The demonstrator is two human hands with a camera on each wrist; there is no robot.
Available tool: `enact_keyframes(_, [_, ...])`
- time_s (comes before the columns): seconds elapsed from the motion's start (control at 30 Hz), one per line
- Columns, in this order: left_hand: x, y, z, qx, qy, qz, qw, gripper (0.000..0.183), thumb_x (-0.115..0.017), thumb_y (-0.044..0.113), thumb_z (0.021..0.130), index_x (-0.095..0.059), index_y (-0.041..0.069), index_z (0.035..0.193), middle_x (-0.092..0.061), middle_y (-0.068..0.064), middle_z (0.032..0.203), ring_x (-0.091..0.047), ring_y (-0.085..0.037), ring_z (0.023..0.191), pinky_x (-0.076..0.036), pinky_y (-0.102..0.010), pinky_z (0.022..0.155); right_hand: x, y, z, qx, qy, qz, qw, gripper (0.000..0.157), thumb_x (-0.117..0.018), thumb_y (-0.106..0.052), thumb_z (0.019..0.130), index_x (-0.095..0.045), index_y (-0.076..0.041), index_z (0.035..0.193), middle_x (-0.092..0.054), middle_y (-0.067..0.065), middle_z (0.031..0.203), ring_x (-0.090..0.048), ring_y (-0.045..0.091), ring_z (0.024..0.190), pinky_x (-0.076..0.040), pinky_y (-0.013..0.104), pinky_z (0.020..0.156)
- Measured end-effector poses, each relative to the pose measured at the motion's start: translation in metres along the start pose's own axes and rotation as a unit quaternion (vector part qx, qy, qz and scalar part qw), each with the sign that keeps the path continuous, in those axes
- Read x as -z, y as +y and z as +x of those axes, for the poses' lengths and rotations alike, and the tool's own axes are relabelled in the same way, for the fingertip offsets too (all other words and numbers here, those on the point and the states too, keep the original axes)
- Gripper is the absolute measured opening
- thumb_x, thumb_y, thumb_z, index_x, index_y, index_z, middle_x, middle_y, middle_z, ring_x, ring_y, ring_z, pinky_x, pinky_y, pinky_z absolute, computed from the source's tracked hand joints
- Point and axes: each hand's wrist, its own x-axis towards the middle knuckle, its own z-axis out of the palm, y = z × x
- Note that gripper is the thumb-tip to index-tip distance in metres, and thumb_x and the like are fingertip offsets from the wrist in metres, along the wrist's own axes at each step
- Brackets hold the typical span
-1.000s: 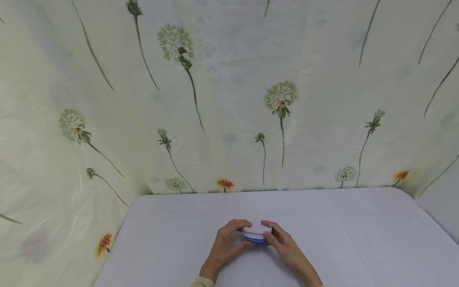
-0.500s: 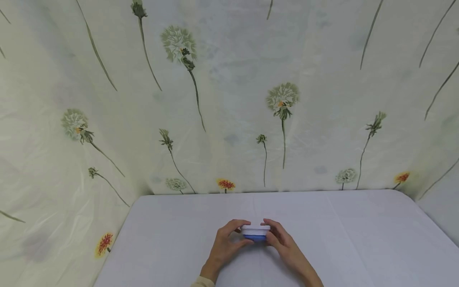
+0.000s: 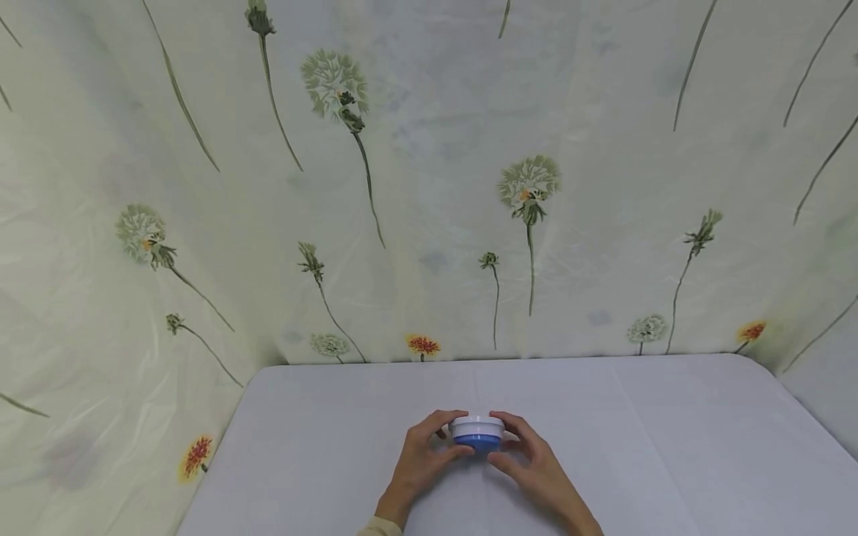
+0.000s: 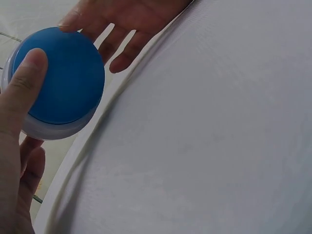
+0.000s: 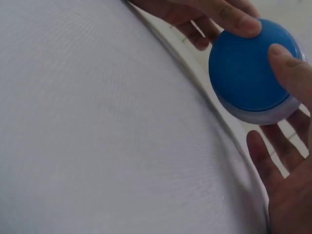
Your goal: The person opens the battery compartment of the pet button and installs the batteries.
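A round, squat blue-and-white case (image 3: 477, 426) is held between both hands over the white table. Its white part faces up and its smooth blue part down. My left hand (image 3: 421, 455) grips it from the left, fingertips at the white rim and thumb across the blue face (image 4: 70, 83). From the right, my right hand (image 3: 540, 467) holds it, index fingertip at the top edge and thumb over the blue face, as the right wrist view shows. The right little finger (image 5: 261, 153) stands away from the case. What kind of case it is, I cannot tell.
A white cloth (image 3: 322, 417) covers the table, whose rounded back corners meet the hanging sheet. That pale sheet (image 3: 429, 186), printed with dandelions and orange flowers, rises behind and at the left side.
The case has tilted, so its white top shows less and more of the blue part is visible. My right thumb has shifted down and left; the left hand has stayed nearly still.
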Motion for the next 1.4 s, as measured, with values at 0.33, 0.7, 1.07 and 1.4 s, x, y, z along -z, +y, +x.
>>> enact_keyframes(0.33, [-0.001,-0.001,-0.002,0.027,-0.013,-0.017,0.9994,0.051,-0.071,0.033,0.069,-0.056,0.022,0.117,-0.06,0.014,0.104,-0.055,-0.001,0.088,-0.047,-0.023,0.066,-0.001,0.028,-0.003,-0.016,-0.008,0.001,1.0,0.05,-0.063,-0.017,0.081,-0.043,-0.016,0.126,-0.053,0.002,0.12,-0.051,0.007,0.108,-0.048,0.025,0.079])
enact_keyframes(0.7, [-0.002,0.001,-0.001,0.065,-0.021,-0.012,0.9976,0.065,-0.071,0.04,0.068,-0.048,0.019,0.125,-0.056,0.011,0.118,-0.056,-0.004,0.094,-0.048,-0.023,0.068,-0.003,0.027,-0.002,-0.076,0.027,0.014,0.997,0.045,-0.065,-0.022,0.079,-0.047,-0.016,0.12,-0.058,0.006,0.111,-0.057,0.008,0.097,-0.049,0.024,0.075])
enact_keyframes(1.07, [-0.004,-0.001,0.0,0.029,-0.059,0.05,0.9966,0.095,-0.075,0.052,0.055,-0.032,0.024,0.135,-0.04,0.014,0.13,-0.045,-0.002,0.108,-0.047,-0.024,0.076,0.0,0.026,0.0,-0.189,0.044,0.064,0.979,0.041,-0.064,-0.028,0.079,-0.05,-0.019,0.117,-0.061,0.007,0.109,-0.062,0.01,0.089,-0.05,0.025,0.067])
enact_keyframes(1.4, [-0.003,0.0,-0.002,0.019,-0.092,0.102,0.9903,0.091,-0.077,0.041,0.06,-0.029,0.029,0.137,-0.034,0.014,0.133,-0.041,-0.003,0.117,-0.046,-0.022,0.079,0.001,0.021,0.002,-0.217,0.02,0.081,0.973,0.041,-0.061,-0.029,0.082,-0.048,-0.017,0.119,-0.062,0.008,0.107,-0.062,0.014,0.083,-0.049,0.027,0.063])
